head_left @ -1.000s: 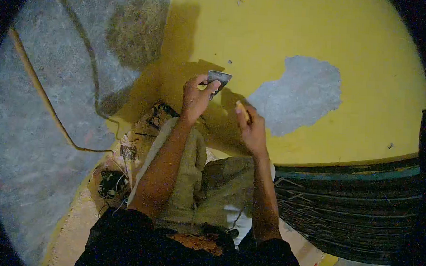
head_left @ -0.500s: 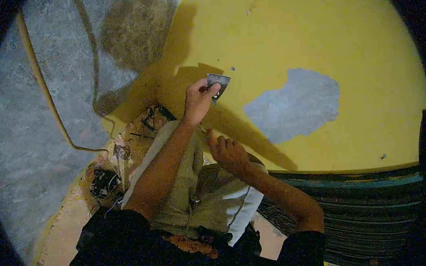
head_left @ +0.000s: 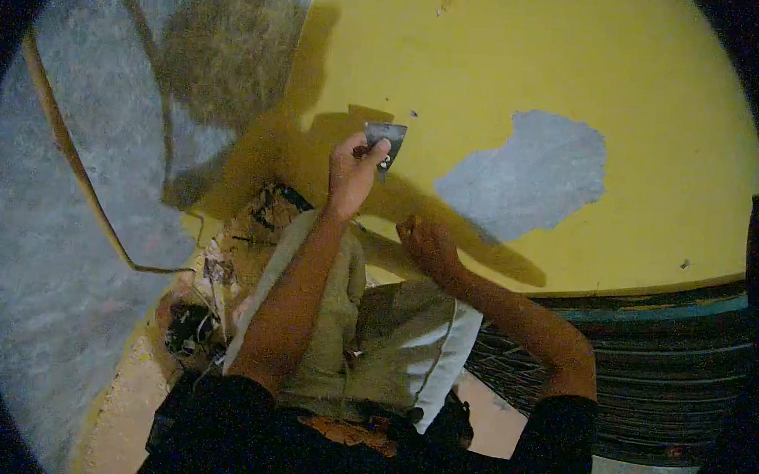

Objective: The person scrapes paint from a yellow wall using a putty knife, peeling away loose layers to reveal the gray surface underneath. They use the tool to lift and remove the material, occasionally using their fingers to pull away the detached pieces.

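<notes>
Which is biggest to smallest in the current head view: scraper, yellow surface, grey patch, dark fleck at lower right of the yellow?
1. Yellow surface
2. Grey patch
3. Scraper, partly covered by the left hand
4. Dark fleck

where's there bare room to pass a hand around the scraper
The yellow surface looks open above the grey patch and right of it. It's crowded around the left hand holding the scraper, around the right hand, and at lower left, where dark clutter sits beside the trousers.
</notes>
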### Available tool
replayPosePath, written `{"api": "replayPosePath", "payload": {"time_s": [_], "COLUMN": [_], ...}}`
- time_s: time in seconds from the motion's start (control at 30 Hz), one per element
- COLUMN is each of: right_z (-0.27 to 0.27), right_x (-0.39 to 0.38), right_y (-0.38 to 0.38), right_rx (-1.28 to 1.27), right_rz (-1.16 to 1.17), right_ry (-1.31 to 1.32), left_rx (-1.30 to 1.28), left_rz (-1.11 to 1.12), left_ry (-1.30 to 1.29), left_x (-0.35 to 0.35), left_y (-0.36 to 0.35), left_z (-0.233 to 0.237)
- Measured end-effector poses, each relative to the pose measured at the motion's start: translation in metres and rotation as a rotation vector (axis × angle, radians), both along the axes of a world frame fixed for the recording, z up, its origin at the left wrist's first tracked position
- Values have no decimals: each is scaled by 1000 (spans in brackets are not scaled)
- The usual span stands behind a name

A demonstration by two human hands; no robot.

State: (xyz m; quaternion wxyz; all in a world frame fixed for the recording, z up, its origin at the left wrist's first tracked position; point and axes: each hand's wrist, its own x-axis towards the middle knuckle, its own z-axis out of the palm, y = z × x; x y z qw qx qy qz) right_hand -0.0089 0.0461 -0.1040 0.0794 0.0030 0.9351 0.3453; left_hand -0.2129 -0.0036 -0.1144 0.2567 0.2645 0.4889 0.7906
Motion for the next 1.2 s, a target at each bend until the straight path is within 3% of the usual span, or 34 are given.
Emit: {"api": "replayPosePath", "payload": {"time_s": [0.03,0.1,0.13,0.17,0.23,0.27,0.3,0.37,0.4,0.5,0.53,0.57,0.6,0.63,0.7,0.8,0.9,1.03,1.1,1.2], "right_z": [15,45,-33,-26,18,36,13,-60,-58,31,47,58,62,56,47,53,68,54,58,62], "right_x": [-11,-14,23,22,3,-2,7,35,40,13,6,-2,-5,-3,-1,-1,-8,3,9,9], "right_y": [-9,-35,12,4,-25,-45,-27,21,20,-31,-38,-41,-41,-37,-32,-44,-53,-40,-43,-50], "right_rx": [7,33,-137,-134,21,96,95,-659,-262,-327,-325,-695,-1059,-1055,-1339,-1427,-1560,-1483,-1625,-1619], "right_rz": [2,457,91,90,54,285,291,-212,-232,-251,-249,-522,-795,-794,-571,-701,-796,-753,-738,-809], "right_ry": [16,206,71,77,1,133,118,387,216,98,91,418,758,760,1068,1125,1141,1126,1126,1092], "left_rx": [35,74,-14,-95,2,93,95,-131,-127,21,50,79,80,94,105,125,99,83,75,74], "left_rz": [23,56,37,19,27,38,44,82,83,-39,-95,-152,-152,-199,-254,-325,-306,-283,-274,-255], "left_ry": [14,6,19,44,9,-64,-79,-8,7,-170,-347,-522,-525,-594,-662,-638,-632,-585,-580,-617], "left_x": [2,4,3,-1,0,3,3,-3,-5,-5,-2,2,4,5,10,26,39,40,41,41], "left_y": [-1,-2,-3,-3,-2,-1,-2,-8,-7,-5,-7,-7,-6,-4,-3,-9,-5,-1,-1,0], "left_z": [6,10,5,2,5,7,9,13,11,4,5,5,2,0,7,28,30,30,30,28]}}
